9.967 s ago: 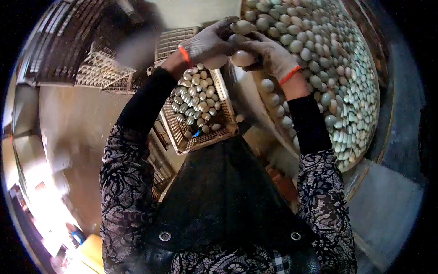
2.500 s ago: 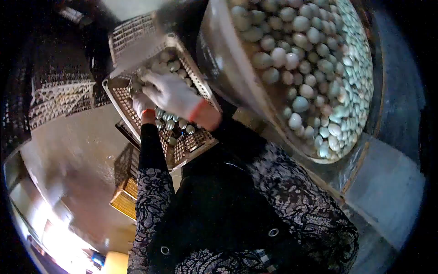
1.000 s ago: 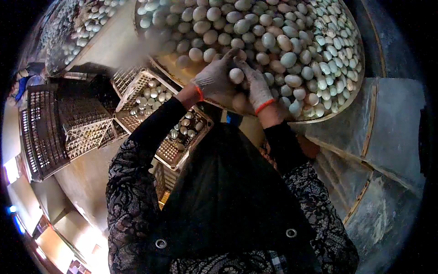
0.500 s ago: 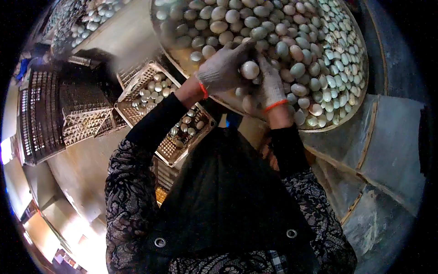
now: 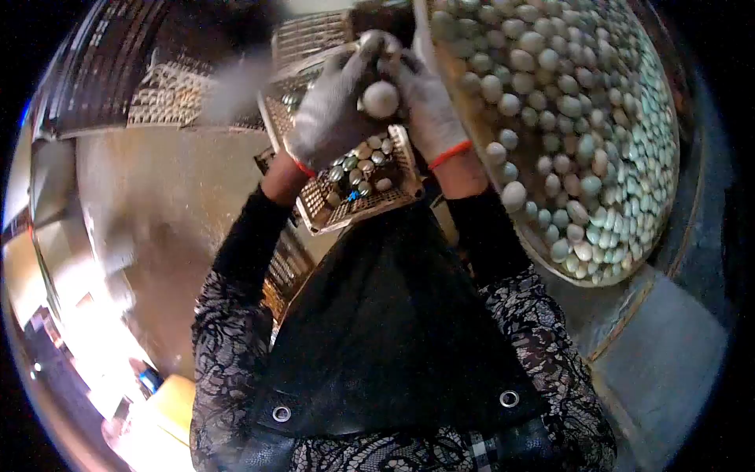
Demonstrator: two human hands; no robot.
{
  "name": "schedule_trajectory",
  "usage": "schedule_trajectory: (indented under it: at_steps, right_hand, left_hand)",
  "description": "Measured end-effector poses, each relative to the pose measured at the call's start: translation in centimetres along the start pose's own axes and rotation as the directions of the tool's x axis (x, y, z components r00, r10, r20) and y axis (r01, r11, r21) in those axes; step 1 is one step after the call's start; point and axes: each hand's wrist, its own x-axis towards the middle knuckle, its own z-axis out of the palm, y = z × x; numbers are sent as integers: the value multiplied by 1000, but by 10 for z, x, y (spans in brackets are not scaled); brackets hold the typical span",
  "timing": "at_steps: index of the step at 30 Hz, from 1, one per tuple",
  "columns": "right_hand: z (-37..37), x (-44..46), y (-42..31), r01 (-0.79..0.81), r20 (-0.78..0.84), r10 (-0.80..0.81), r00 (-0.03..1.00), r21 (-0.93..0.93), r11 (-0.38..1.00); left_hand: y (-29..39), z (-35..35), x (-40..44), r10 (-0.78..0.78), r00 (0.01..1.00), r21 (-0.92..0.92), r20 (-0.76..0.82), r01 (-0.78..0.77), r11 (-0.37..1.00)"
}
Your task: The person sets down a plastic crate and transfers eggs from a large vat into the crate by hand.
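My left hand [image 5: 330,110] and my right hand [image 5: 429,106], both in pale knitted gloves with orange cuffs, are held close together over a slatted plastic crate [image 5: 321,224]. A pale egg [image 5: 381,100] shows between them, with the fingers of both hands curled in around it. Whether more eggs are inside the hands is hidden by the gloves. Below the hands, several eggs [image 5: 363,165] lie in the crate, and a small blue bit [image 5: 353,195] shows among them. To the right of my right hand is a large round tray [image 5: 543,263] heaped with whitish and greenish eggs [image 5: 570,106].
Stacked dark crates [image 5: 94,71] stand at the upper left, beside a lighter lattice crate [image 5: 169,98]. Another crate [image 5: 311,39] is beyond my hands. Bare floor [image 5: 149,173] lies to the left, and grey sheeting [image 5: 668,330] is at the lower right.
Both hands have moved left from the heaped tray to over the slatted crate, carrying an egg between them. The view has turned left, so the tray sits farther right.
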Motion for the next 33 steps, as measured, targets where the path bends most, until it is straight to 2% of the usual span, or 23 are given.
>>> schedule_trajectory:
  at_steps: [1,3,5,7,9,10,11,12,13,15,17,18,19,20,21,23,25,26,27,29,30,32,33]
  right_hand:
    - [22,-9,-5,-252,30,253,967,254,934]
    - [50,-18,74,-351,141,321,937,373,859]
    - [66,-32,137,-531,189,519,833,14,847]
    - [81,-51,211,-604,264,586,767,-14,797]
    - [103,-74,288,-799,236,784,575,-45,599]
    - [99,-79,256,-718,334,668,665,38,695]
    - [98,-82,269,-732,331,685,650,30,680]
    - [96,-82,283,-564,419,611,671,-246,788]
    - [101,-88,308,-521,442,577,687,-253,815]
    - [111,-101,358,-431,485,505,715,-263,863]
    - [115,-90,352,-454,458,696,553,-534,713]
    - [120,-87,359,25,546,661,515,-780,625]
    - [122,-86,323,-477,259,828,498,-715,511]
    - [124,-98,371,-73,450,708,545,-815,575]
    - [122,-108,425,339,628,599,497,-776,532]
    - [115,-82,304,102,536,642,548,-805,584]
    - [114,-88,299,146,398,680,616,-906,398]
    - [103,-76,245,-299,208,703,680,-796,526]
    - [89,-72,206,-295,220,655,723,-759,581]
    - [51,-74,142,-298,278,537,797,-591,749]
    - [30,-93,117,-81,206,203,957,-483,872]
    - [-19,-114,26,55,72,-31,997,-360,931]
    - [-44,-130,-3,136,-5,-153,988,-438,889]
  left_hand:
    - [-10,1,-18,24,1000,-76,-4,-25,997]
    - [-62,42,-75,-217,976,-216,33,219,951]
    - [-85,72,-125,-383,921,-213,67,388,896]
    - [-120,115,-176,-509,845,-264,164,535,803]
    - [-132,139,-208,-614,744,-289,263,668,686]
    - [-141,151,-220,-621,733,-291,277,681,672]
    - [-148,168,-233,-659,699,-344,278,713,611]
    - [-154,185,-247,-695,661,-394,283,741,544]
    - [-160,191,-253,-748,599,-146,286,799,584]
    - [-167,203,-265,-792,536,-67,293,838,542]
    - [-189,226,-284,-840,442,-80,313,894,441]
    - [-204,238,-296,-849,389,-162,357,921,353]
    - [-184,216,-274,-870,366,-9,331,923,385]
    - [-252,282,-350,-822,485,5,299,860,510]
    - [-247,274,-340,-842,459,73,282,865,496]
    - [-240,258,-321,-880,406,207,246,865,457]
    - [-189,200,-262,-891,265,294,368,876,382]
    - [-177,177,-228,-907,119,364,403,889,278]
    - [-188,186,-247,-876,322,412,358,787,458]
    - [-171,171,-221,-807,492,431,327,682,591]
    - [-159,165,-209,-753,609,390,249,648,654]
    - [-115,147,-163,-552,833,-69,-33,549,833]
    - [-86,136,-129,-430,894,-308,-125,377,873]
